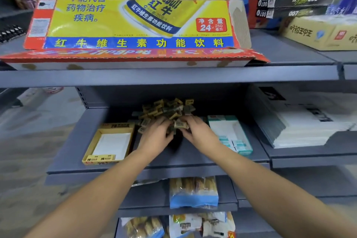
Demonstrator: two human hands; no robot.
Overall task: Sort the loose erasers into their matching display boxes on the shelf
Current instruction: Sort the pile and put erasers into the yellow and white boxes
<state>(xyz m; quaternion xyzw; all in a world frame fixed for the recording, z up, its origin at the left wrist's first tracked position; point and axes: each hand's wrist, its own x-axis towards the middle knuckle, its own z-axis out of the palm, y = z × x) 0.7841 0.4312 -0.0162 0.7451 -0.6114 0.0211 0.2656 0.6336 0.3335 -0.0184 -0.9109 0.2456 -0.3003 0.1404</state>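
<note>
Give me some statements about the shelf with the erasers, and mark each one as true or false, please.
1. The yellow display box lies left of the eraser pile. True.
2. The yellow display box is full of erasers. False: its white floor shows, with only a couple at its front edge.
3. Both hands reach into the eraser pile. True: the left hand and the right hand are at its front.
4. The teal and white box lies left of the pile. False: it lies to the right.
5. The big Red Bull carton sits on the shelf below the erasers. False: it is on the shelf above.

Matt grey shelf (193, 157), probably metal; cardboard box (90, 147).
</note>
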